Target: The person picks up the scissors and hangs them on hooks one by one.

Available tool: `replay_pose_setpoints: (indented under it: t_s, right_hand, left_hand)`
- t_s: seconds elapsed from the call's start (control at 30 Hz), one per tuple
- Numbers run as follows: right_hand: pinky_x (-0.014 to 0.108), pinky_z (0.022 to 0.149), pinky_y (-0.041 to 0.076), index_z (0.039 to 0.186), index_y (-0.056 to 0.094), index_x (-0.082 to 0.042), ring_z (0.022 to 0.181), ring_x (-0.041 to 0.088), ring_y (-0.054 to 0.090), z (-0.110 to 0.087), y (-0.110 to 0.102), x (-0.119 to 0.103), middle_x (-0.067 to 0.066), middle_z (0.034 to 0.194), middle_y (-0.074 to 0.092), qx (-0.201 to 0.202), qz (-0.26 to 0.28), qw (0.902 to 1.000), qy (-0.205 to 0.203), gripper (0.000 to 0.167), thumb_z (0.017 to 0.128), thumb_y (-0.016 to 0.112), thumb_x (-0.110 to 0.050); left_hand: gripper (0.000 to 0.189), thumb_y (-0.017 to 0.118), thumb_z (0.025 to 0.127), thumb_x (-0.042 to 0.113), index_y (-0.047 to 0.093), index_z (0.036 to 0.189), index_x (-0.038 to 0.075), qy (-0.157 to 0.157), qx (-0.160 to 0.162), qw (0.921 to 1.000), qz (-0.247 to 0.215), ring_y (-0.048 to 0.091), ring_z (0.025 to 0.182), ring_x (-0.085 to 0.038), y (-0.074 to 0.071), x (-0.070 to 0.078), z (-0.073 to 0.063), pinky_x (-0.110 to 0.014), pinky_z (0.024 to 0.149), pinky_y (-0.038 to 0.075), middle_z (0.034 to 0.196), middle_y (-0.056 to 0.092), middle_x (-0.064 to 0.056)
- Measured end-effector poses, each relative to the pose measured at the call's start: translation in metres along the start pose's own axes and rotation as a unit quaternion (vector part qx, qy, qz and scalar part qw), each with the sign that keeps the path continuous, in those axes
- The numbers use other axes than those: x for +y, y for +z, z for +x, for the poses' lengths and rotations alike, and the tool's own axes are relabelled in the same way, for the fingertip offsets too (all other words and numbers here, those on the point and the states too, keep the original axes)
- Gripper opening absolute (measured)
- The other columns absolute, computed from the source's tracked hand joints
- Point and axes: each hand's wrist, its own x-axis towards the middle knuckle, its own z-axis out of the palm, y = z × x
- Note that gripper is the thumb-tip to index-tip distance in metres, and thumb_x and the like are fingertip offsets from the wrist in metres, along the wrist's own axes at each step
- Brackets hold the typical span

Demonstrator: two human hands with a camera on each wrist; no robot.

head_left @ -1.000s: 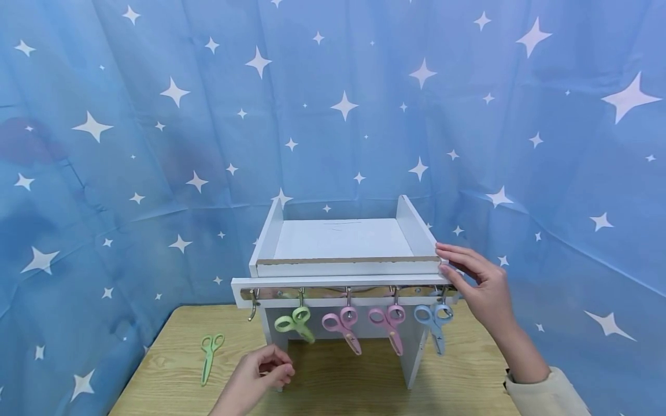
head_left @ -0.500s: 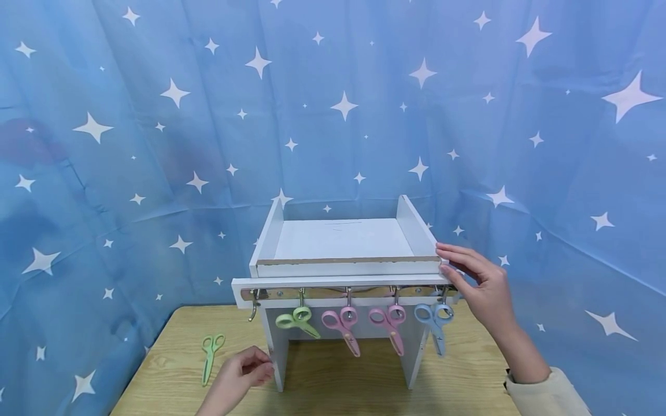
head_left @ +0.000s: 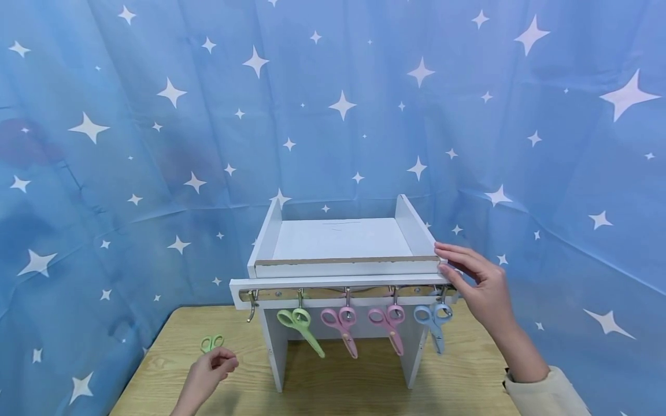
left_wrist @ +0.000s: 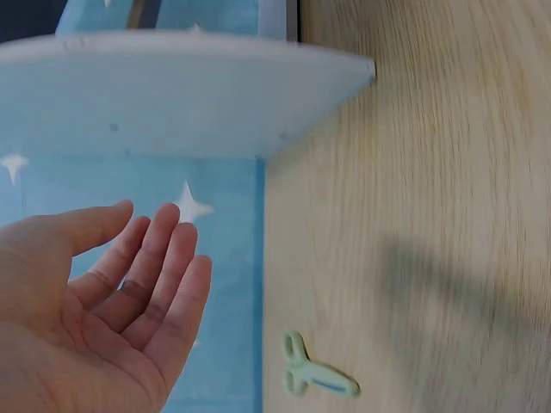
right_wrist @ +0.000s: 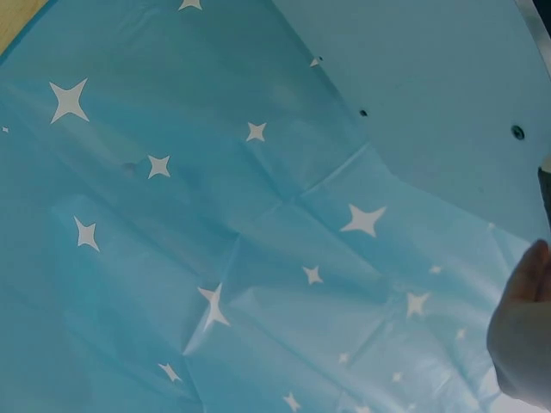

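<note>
My left hand (head_left: 204,374), fingers loosely bent and holding nothing, hovers over the table beside green scissors (head_left: 207,344) and partly covers them in the head view. In the left wrist view the whole pair (left_wrist: 322,379) lies flat on the wood. With thumb and fingers, my right hand (head_left: 481,289) holds the upper right corner of a white stand (head_left: 348,268). From the hooks on its front rail hang green scissors (head_left: 300,325), two pink pairs (head_left: 344,334) (head_left: 391,330) and a blue pair (head_left: 437,330). The leftmost hook (head_left: 251,307) bears nothing.
The stand's side panels (head_left: 274,352) rise from a wooden table (head_left: 161,364). Behind and around it hangs a blue curtain (head_left: 302,133) with white stars. A raised side wall (head_left: 413,226) borders the stand's top on the right.
My left hand has moved left, from near the stand's left leg to the scissors on the table. The hanging green scissors have swung to point further right. My right hand stays put.
</note>
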Motion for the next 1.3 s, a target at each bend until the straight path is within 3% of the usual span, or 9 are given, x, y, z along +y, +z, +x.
replay_pose_setpoints:
  t_s: [0.13,0.27,0.43,0.57,0.8,0.93,1.07,1.3]
  right_hand:
    - [0.008,0.095,0.05,0.115,0.073,0.0,0.114,-0.002,0.064,0.0,0.0,0.0,-0.007,0.124,0.07,0.002,0.003,1.0,-0.004,0.038,0.081,0.069,0.018]
    - [0.008,0.095,0.05,0.115,0.073,0.0,0.114,-0.003,0.064,0.0,0.0,0.0,-0.01,0.124,0.069,0.001,0.001,1.0,0.003,0.038,0.082,0.069,0.017]
    - [0.008,0.095,0.05,0.116,0.073,-0.001,0.114,-0.004,0.064,0.0,0.0,-0.001,-0.013,0.124,0.068,-0.002,-0.006,0.9999,0.014,0.038,0.082,0.07,0.016]
    - [0.009,0.095,0.051,0.116,0.073,-0.001,0.114,-0.003,0.064,0.0,0.0,-0.002,-0.01,0.124,0.069,-0.001,-0.003,0.9999,0.011,0.038,0.082,0.07,0.016]
    - [0.008,0.095,0.051,0.117,0.073,-0.002,0.115,-0.003,0.064,0.001,0.001,-0.006,-0.016,0.125,0.067,-0.007,0.0,0.9997,0.025,0.038,0.083,0.069,0.014]
    - [0.009,0.095,0.051,0.117,0.073,-0.001,0.114,-0.003,0.064,0.001,0.002,-0.005,-0.013,0.125,0.068,-0.004,0.003,0.9999,0.015,0.038,0.082,0.069,0.016]
    - [0.009,0.094,0.052,0.115,0.073,0.001,0.113,-0.002,0.065,0.0,0.002,-0.001,-0.005,0.124,0.071,0.004,0.007,0.9999,-0.007,0.038,0.081,0.069,0.018]
    - [0.008,0.094,0.051,0.116,0.073,0.001,0.114,-0.002,0.065,0.0,0.001,-0.001,-0.01,0.125,0.069,0.002,0.005,1.0,0.004,0.038,0.082,0.069,0.017]
  left_hand:
    - [0.024,0.066,0.096,0.018,0.068,0.106,-0.003,-0.017,0.014,0.9998,0.002,0.069,0.082,-0.02,-0.009,-0.013,0.01,-0.039,0.075,0.063,0.091,0.072,-0.01]
    - [0.029,0.063,0.097,0.019,0.066,0.111,-0.006,-0.034,0.022,0.9991,0.011,0.07,0.086,-0.024,-0.018,-0.025,0.02,-0.036,0.069,0.061,0.095,0.072,-0.015]
    - [0.032,0.061,0.096,0.018,0.066,0.112,-0.009,-0.042,0.03,0.9968,0.061,0.069,0.086,-0.027,-0.03,-0.044,0.032,-0.034,0.067,0.057,0.094,0.072,-0.015]
    - [0.032,0.062,0.094,0.018,0.068,0.109,-0.01,-0.071,0.042,0.9921,0.094,0.067,0.083,-0.024,-0.034,-0.059,0.037,-0.035,0.066,0.055,0.092,0.071,-0.016]
    - [0.031,0.062,0.092,0.015,0.068,0.107,-0.012,-0.157,0.088,0.9809,0.073,0.065,0.082,-0.03,-0.029,-0.081,0.035,-0.032,0.061,0.05,0.09,0.07,-0.022]
    - [0.031,0.063,0.091,0.013,0.068,0.109,-0.012,-0.185,0.13,0.9719,0.065,0.063,0.092,-0.039,-0.024,-0.091,0.034,-0.043,0.073,0.051,0.093,0.071,-0.024]
    - [0.03,0.064,0.092,0.014,0.069,0.108,-0.011,-0.197,0.141,0.9676,0.072,0.063,0.094,-0.042,-0.021,-0.095,0.034,-0.052,0.081,0.048,0.089,0.071,-0.022]
    - [0.035,0.073,0.087,0.025,0.071,0.096,-0.009,-0.183,0.113,0.9656,0.147,0.065,0.078,-0.031,-0.011,-0.095,0.035,-0.036,0.063,0.05,0.084,0.07,-0.019]
